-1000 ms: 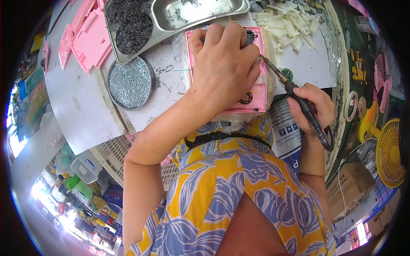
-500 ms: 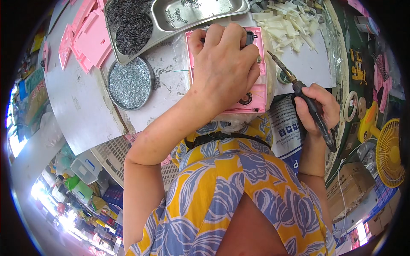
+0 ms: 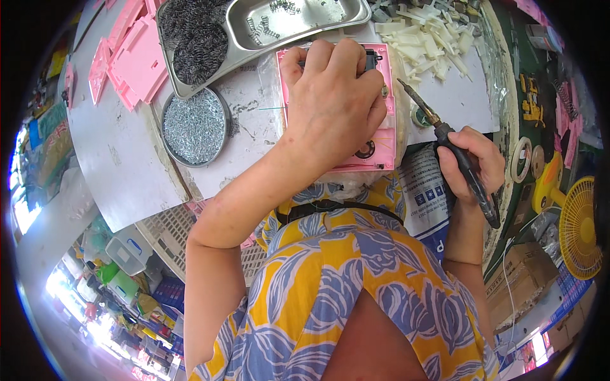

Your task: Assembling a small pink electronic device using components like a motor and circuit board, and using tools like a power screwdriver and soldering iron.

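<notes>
A shallow pink plastic case [image 3: 381,141] lies in front of me, its open side up, on a pad wrapped in clear film. My left hand [image 3: 333,98] rests over it with bent, closed fingers near a black part [image 3: 370,58] at the case's far edge; what the fingertips grip is hidden under the hand. A small dark round part [image 3: 365,150] shows in the near right corner. From the case's left side a thin green wire [image 3: 271,108] sticks out. My right hand [image 3: 476,162] grips the black handle of a soldering iron [image 3: 469,170], its tip pointing up-left, just right of the case and apart from it.
A metal tray [image 3: 298,39] with dark springs stands at the far left, beside a round dish [image 3: 194,127] of small silvery pieces. Pink panels [image 3: 136,60] lie left of it. Cream plastic parts [image 3: 426,41] are heaped far right. A yellow fan [image 3: 577,225] stands right.
Hardly anything differs. The whole view has shifted by a few pixels, while both hands keep their places at the case and on the soldering iron.
</notes>
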Available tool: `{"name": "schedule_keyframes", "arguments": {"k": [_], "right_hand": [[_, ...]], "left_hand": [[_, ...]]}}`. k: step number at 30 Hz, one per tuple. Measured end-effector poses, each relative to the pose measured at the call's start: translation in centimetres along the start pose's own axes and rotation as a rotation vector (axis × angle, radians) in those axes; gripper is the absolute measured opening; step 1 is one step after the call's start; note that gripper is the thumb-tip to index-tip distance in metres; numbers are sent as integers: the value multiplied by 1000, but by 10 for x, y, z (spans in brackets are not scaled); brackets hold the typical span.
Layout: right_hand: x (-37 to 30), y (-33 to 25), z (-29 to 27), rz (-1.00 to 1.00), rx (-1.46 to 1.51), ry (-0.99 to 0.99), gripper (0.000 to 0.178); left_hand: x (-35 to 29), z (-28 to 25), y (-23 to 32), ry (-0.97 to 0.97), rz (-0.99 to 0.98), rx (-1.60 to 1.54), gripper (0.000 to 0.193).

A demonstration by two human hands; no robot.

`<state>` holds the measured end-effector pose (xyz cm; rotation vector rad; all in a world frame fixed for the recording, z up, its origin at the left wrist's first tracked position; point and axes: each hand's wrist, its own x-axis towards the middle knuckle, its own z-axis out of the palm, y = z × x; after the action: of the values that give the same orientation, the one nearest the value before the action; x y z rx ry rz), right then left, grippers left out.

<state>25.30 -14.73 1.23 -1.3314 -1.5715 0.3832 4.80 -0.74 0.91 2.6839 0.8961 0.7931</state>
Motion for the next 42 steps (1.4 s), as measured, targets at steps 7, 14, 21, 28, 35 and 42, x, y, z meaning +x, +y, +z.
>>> {"name": "schedule_keyframes", "arguments": {"k": [7, 14, 21, 28, 35, 42], "right_hand": [[3, -2, 1, -14, -7, 13, 28], [1, 1, -2, 10, 2, 27, 27], [4, -5, 11, 113, 65, 218, 43], [56, -29, 62, 183, 413, 100, 57], [74, -25, 79, 181, 422, -14, 55], [76, -26, 84, 176, 349, 33, 56]], "left_hand": [[-2, -27, -5, -116, -32, -66, 31], [-35, -76, -43, -457, -56, 131, 23], [-19, -75, -45, -186, -74, -261, 8], [-20, -32, -14, -105, -687, -996, 10], [-15, -37, -12, -31, -596, -917, 10], [-12, -40, -16, -134, -540, -818, 12]]}}
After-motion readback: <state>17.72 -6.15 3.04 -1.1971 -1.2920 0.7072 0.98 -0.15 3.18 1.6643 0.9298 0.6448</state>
